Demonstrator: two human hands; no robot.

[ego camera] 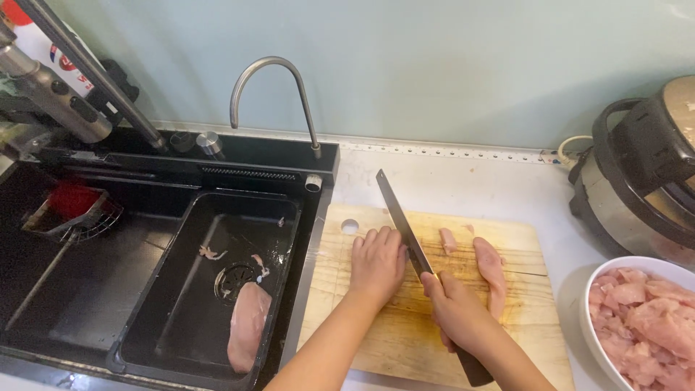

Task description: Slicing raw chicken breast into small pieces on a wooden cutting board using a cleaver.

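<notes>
Gripping a long dark-bladed kitchen knife [405, 232], right hand [456, 308] is closed on its handle; left hand [378, 262] lies flat, open, on the pale wooden cutting board [521, 304] on the counter, beside a raw pink chicken strip [492, 271].

One package only, at the top left corner behind the sink's dark fittings: a white pack [54, 51] with red and blue markings, partly hidden by a slanting metal bar; shape hard to tell. No signs or screens seen.
</notes>
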